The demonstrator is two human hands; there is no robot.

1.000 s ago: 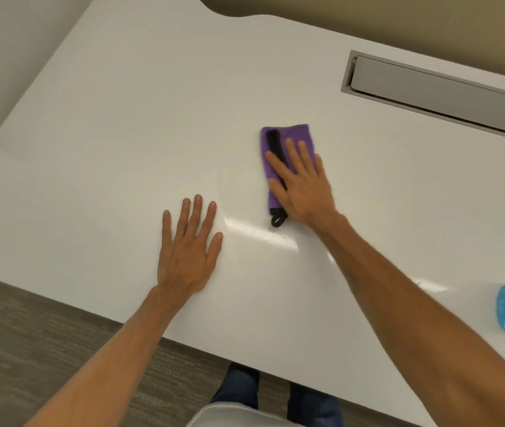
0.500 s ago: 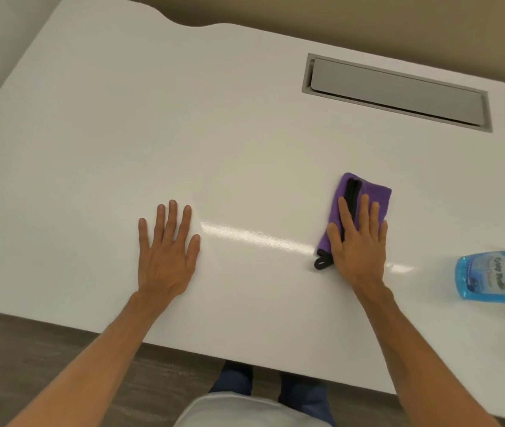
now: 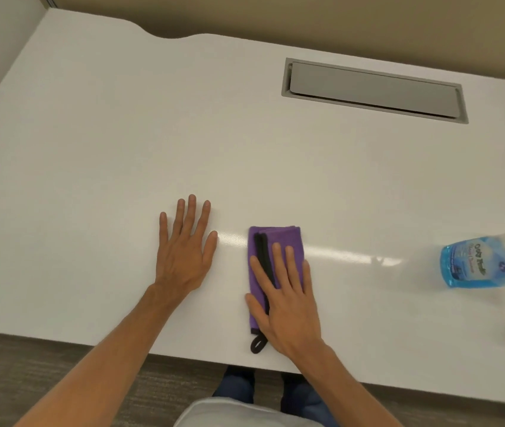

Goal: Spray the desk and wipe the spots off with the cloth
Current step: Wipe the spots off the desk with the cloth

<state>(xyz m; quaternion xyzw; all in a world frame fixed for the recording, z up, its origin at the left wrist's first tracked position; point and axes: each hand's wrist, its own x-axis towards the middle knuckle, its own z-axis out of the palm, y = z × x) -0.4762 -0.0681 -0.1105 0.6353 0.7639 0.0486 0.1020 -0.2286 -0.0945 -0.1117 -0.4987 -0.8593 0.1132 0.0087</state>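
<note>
A folded purple cloth (image 3: 285, 238) with a black strap and loop lies on the white desk (image 3: 121, 134) near its front edge. My right hand (image 3: 288, 306) presses flat on the cloth's near half, fingers spread over it. My left hand (image 3: 183, 257) rests flat on the desk just left of the cloth, fingers apart, holding nothing. A blue spray bottle (image 3: 476, 263) stands at the right edge of view, apart from both hands, its top blurred. A glossy streak runs across the desk between the cloth and the bottle.
A grey recessed cable hatch (image 3: 374, 89) sits in the desk at the back right. A tan partition wall borders the desk's far side. Below the front edge are grey carpet and my legs.
My right hand has slid the cloth left and toward the front edge, ending close beside my left hand. The left hand stays flat on the desk.
</note>
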